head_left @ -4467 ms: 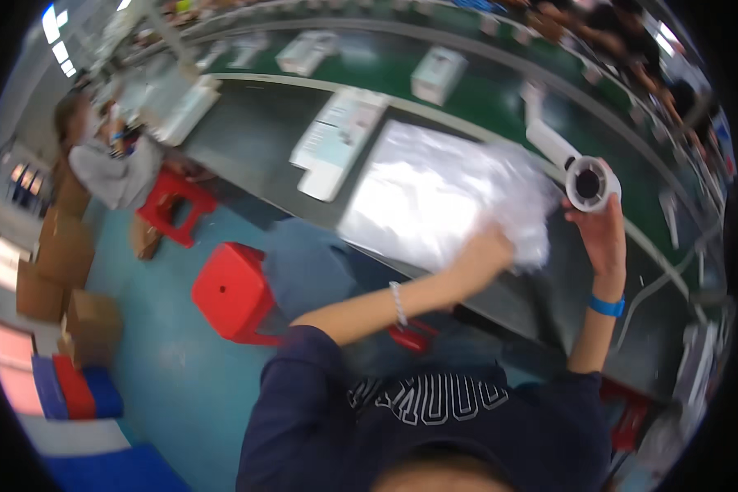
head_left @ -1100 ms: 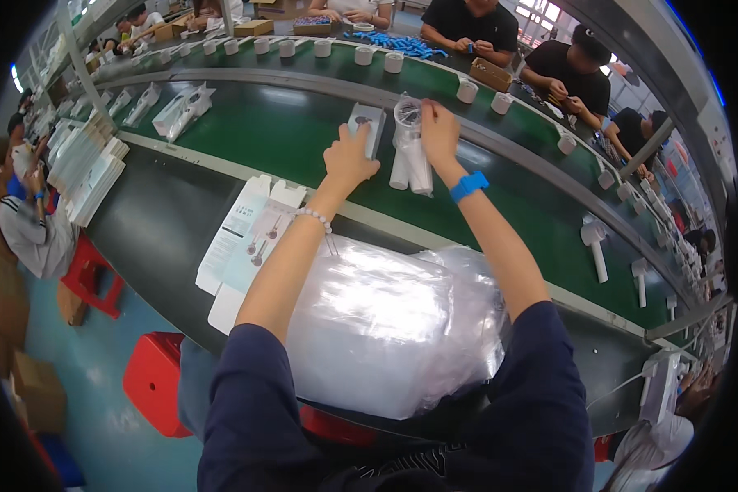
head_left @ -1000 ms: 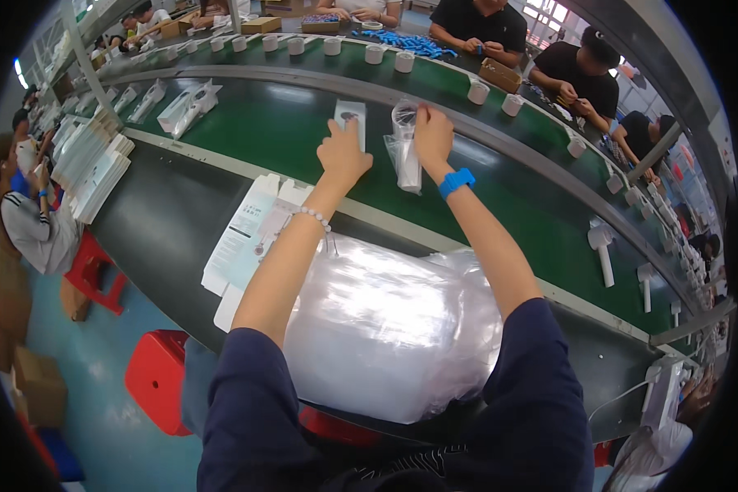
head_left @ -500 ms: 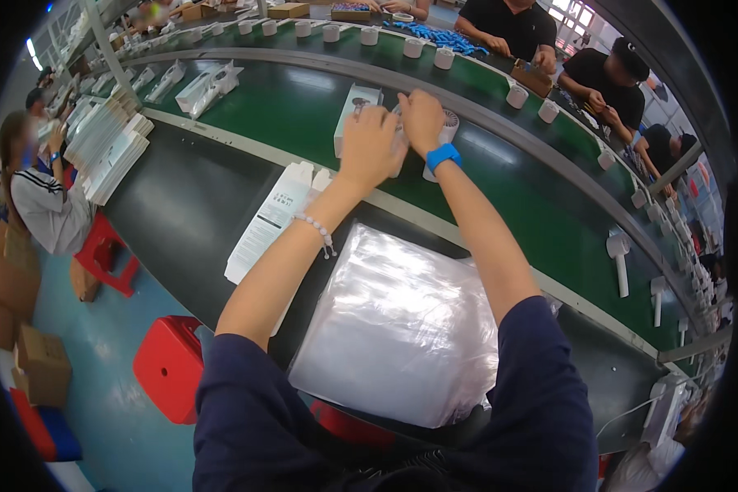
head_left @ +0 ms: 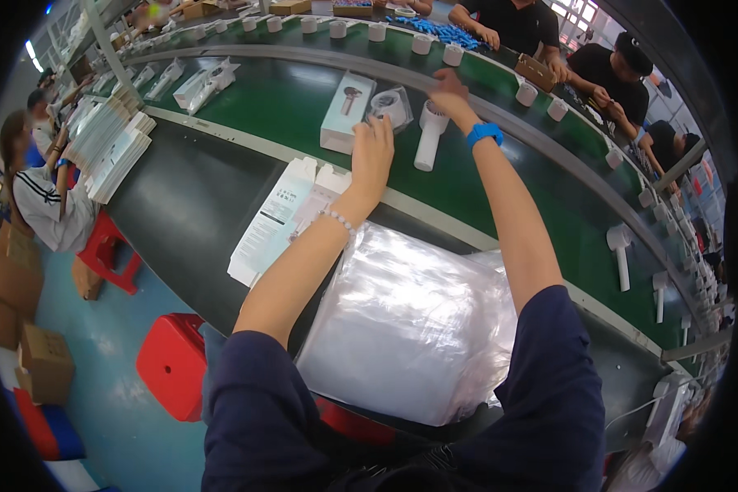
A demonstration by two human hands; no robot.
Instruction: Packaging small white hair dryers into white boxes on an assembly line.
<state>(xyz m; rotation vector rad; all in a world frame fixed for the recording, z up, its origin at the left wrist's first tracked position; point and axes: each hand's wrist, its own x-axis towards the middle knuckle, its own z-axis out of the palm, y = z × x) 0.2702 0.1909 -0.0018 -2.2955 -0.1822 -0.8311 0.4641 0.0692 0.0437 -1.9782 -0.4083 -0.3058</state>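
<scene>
My left hand (head_left: pixel 372 160) is closed at a handheld fan in a clear plastic bag (head_left: pixel 389 107). The round white head shows beyond my fingers; its handle is hidden behind my hand. Just left of it a white box with a fan picture (head_left: pixel 346 115) lies on the green belt. My right hand (head_left: pixel 453 97), somewhat blurred, has its fingers apart and holds nothing, over the head end of an unbagged white handheld fan (head_left: pixel 428 146). Below my arms rests a stack of clear plastic bags (head_left: pixel 402 320). A flattened white carton (head_left: pixel 275 217) lies beside my left forearm.
The green conveyor belt (head_left: pixel 533 205) carries another bagged fan with a box (head_left: pixel 207 86) at left and a white fan (head_left: pixel 621 254) at right. Stacked flat cartons (head_left: pixel 111 152) lie at the left, near a red stool (head_left: pixel 170 365). People sit across the line.
My hands have come apart: the right has moved right over the unbagged fan, the left slightly down. The bagged fan's head, box and unbagged fan are now less covered.
</scene>
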